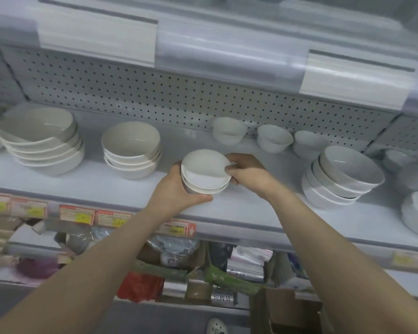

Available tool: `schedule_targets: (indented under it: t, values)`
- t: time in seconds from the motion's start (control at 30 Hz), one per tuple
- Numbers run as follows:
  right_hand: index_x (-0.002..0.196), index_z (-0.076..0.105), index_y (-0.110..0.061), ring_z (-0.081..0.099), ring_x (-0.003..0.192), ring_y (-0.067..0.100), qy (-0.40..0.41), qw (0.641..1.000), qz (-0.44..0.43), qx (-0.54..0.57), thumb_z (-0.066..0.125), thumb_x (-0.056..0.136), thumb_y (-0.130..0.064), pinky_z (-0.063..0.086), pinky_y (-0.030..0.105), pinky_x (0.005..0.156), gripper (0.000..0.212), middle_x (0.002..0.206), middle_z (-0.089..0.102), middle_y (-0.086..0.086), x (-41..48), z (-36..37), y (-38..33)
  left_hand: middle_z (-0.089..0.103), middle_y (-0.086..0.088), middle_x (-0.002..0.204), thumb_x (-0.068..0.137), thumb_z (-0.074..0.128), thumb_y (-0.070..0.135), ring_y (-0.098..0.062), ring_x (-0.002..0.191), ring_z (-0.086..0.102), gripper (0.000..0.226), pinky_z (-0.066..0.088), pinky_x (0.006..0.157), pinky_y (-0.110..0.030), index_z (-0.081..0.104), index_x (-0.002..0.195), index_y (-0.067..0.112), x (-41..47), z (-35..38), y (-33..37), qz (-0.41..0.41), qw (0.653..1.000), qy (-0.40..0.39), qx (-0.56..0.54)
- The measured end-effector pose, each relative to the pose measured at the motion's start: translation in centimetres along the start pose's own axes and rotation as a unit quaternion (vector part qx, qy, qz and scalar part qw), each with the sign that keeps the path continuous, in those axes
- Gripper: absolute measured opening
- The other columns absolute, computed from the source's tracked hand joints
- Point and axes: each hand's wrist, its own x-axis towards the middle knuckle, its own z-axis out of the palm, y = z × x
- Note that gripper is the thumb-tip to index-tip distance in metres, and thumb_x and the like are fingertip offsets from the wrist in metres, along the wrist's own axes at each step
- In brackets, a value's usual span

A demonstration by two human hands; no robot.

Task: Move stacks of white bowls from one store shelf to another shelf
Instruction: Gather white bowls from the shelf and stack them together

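Note:
A small stack of white bowls (204, 173) sits between both my hands over the middle of the grey shelf (121, 186). My left hand (176, 191) cups the stack from the left and below, thumb curled under its base. My right hand (245, 171) grips the rim on the right side, fingers curled over the edge. Whether the stack rests on the shelf or hangs just above it is unclear.
On the shelf stand a large stack of bowls (41, 141) at the left, a medium stack (132, 150) beside it, three single small bowls (273, 138) at the back, and a big stack (340, 175) at the right. A lower shelf holds packaged goods (174, 256).

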Motion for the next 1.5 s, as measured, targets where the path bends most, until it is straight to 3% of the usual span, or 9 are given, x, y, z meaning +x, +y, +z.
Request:
schedule_targets:
  t: [0.23, 0.33, 0.53, 0.7, 0.8, 0.93, 1.1, 1.23, 1.5]
  values:
    - [0.111, 0.065, -0.028, 0.058, 0.062, 0.010, 0.063, 0.997, 0.032, 0.011, 0.052, 0.094, -0.037, 0.047, 0.028, 0.067, 0.023, 0.065, 0.067, -0.002, 1.0, -0.1, 0.4, 0.052, 0.013, 0.122, 0.059, 0.093, 0.044, -0.017, 0.121, 0.053, 0.100, 0.042, 0.093, -0.028, 0.038, 0.140, 0.022, -0.2, -0.8, -0.5, 0.006, 0.999, -0.035, 0.001]
    - [0.128, 0.057, -0.022, 0.059, 0.074, 0.014, 0.179, 0.981, 0.066, 0.046, 0.048, 0.097, -0.030, 0.048, 0.028, 0.075, 0.034, 0.061, 0.069, -0.006, 3.7, -1.0, 2.1, 0.050, 0.013, 0.118, 0.059, 0.092, 0.045, -0.012, 0.112, 0.051, 0.096, 0.041, 0.090, -0.027, 0.039, 0.136, 0.022, -0.2, -0.5, -0.7, -0.002, 0.999, -0.038, 0.006]
    - [0.134, 0.051, -0.009, 0.054, 0.068, 0.019, 0.236, 0.954, 0.150, 0.106, 0.043, 0.098, -0.035, 0.046, 0.032, 0.069, 0.045, 0.057, 0.067, -0.003, 9.6, -1.1, 3.2, 0.054, 0.013, 0.118, 0.059, 0.093, 0.044, -0.010, 0.110, 0.052, 0.084, 0.044, 0.090, -0.028, 0.037, 0.121, 0.033, -0.1, 0.0, -0.8, 0.010, 0.999, -0.034, -0.007]
    - [0.095, 0.069, -0.003, 0.045, 0.050, 0.015, 0.244, 0.930, 0.183, 0.205, 0.045, 0.095, -0.034, 0.038, 0.025, 0.051, 0.039, 0.064, 0.069, 0.006, 13.0, -0.2, 3.8, 0.056, 0.015, 0.119, 0.056, 0.093, 0.047, -0.010, 0.113, 0.055, 0.086, 0.047, 0.096, -0.029, 0.037, 0.120, 0.036, 0.3, 0.0, -1.3, 0.022, 0.999, -0.032, -0.010]
    - [0.107, 0.064, -0.006, 0.045, 0.049, 0.015, 0.251, 0.922, 0.203, 0.215, 0.045, 0.088, -0.025, 0.037, 0.023, 0.048, 0.033, 0.060, 0.071, 0.003, 14.1, 0.0, 3.6, 0.055, 0.015, 0.119, 0.055, 0.093, 0.048, -0.009, 0.113, 0.054, 0.088, 0.044, 0.095, -0.026, 0.036, 0.121, 0.036, 0.7, -0.1, -1.7, 0.027, 0.999, -0.030, -0.012]
    - [0.129, 0.053, -0.006, 0.047, 0.053, 0.017, 0.240, 0.927, 0.210, 0.199, 0.044, 0.082, -0.017, 0.037, 0.024, 0.049, 0.049, 0.073, 0.075, 0.010, 12.7, 0.0, 4.2, 0.054, 0.016, 0.118, 0.055, 0.093, 0.048, -0.008, 0.110, 0.053, 0.091, 0.042, 0.093, -0.024, 0.036, 0.124, 0.035, 0.7, -0.1, -2.2, 0.026, 0.999, -0.028, -0.007]
    - [0.091, 0.067, -0.004, 0.047, 0.051, 0.020, 0.250, 0.929, 0.202, 0.184, 0.044, 0.081, -0.013, 0.037, 0.024, 0.048, 0.026, 0.047, 0.065, 0.005, 9.2, -1.6, 4.7, 0.054, 0.017, 0.117, 0.049, 0.089, 0.057, -0.009, 0.112, 0.054, 0.093, 0.043, 0.091, -0.026, 0.035, 0.122, 0.037, 0.6, 0.0, -1.7, 0.020, 0.999, -0.037, -0.016]
    - [0.073, 0.060, -0.007, 0.044, 0.050, 0.021, 0.236, 0.938, 0.187, 0.173, 0.044, 0.084, -0.014, 0.035, 0.027, 0.048, 0.020, 0.052, 0.066, 0.008, 6.3, -3.3, 3.7, 0.053, 0.015, 0.119, 0.058, 0.092, 0.049, -0.012, 0.114, 0.054, 0.093, 0.045, 0.094, -0.030, 0.039, 0.132, 0.028, 0.3, -0.3, -1.5, 0.019, 0.999, -0.038, -0.005]
    - [0.100, 0.055, -0.009, 0.041, 0.036, 0.013, 0.212, 0.950, 0.141, 0.180, 0.044, 0.090, -0.008, 0.030, 0.019, 0.040, 0.016, 0.042, 0.058, 0.004, 0.0, -5.3, -2.6, 0.049, 0.015, 0.122, 0.060, 0.090, 0.050, -0.018, 0.121, 0.053, 0.098, 0.042, 0.090, -0.029, 0.038, 0.138, 0.022, 0.2, -0.7, -1.0, 0.008, 0.999, -0.045, -0.005]
